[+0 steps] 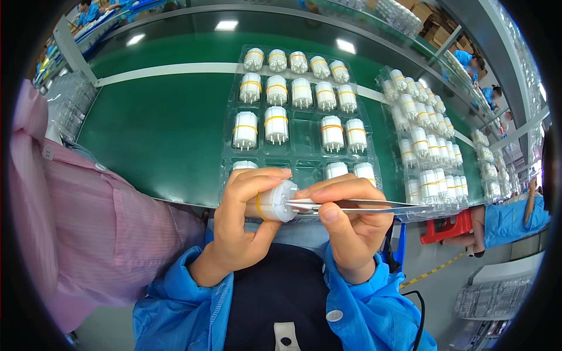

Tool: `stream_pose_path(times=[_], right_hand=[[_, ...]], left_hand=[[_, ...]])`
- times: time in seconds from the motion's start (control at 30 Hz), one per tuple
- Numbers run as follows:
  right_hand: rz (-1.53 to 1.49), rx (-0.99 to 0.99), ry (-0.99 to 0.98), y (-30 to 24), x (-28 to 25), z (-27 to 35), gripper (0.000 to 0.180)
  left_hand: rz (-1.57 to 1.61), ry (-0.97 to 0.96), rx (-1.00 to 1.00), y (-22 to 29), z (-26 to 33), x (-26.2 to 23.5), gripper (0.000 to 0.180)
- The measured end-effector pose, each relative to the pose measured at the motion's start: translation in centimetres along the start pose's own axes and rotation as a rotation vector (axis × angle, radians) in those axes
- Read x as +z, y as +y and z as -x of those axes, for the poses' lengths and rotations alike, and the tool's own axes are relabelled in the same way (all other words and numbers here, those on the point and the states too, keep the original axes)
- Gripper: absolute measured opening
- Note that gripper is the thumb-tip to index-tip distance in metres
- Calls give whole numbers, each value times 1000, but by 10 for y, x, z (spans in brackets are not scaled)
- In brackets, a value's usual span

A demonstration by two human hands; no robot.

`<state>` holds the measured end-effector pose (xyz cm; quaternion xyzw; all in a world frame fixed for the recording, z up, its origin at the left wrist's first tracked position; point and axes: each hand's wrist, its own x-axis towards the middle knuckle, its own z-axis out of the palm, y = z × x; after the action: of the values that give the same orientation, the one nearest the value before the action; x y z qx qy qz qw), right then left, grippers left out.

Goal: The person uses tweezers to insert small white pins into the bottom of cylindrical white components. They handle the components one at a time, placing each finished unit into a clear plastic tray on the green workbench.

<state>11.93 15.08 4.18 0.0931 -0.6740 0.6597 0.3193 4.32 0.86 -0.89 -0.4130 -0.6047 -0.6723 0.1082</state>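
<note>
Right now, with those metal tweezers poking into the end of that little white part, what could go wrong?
The tweezers in the right hand meet the white cylinder at its end face; a slip could scratch it or jab the left hand gripping it. The work is held in the air in front of the green belt, so a dropped part might fall to the floor. The clear tray lies at the belt's edge and could be nudged.
</note>
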Motion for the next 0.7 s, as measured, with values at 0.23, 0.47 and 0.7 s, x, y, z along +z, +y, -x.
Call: stream_pose_path(times=[0.23, 0.47, 0.7], right_hand=[[-10, 2, -14, 2, -1, 1, 12], [-56, 12, -39, 4, -3, 1, 11], [-94, -2, 0, 7, 1, -1, 12]], left_hand=[[12, -4, -5, 0, 0, 0, 58], [18, -15, -17, -1, 0, -4, 58], [-10, -26, 10, -2, 1, -5, 59]])
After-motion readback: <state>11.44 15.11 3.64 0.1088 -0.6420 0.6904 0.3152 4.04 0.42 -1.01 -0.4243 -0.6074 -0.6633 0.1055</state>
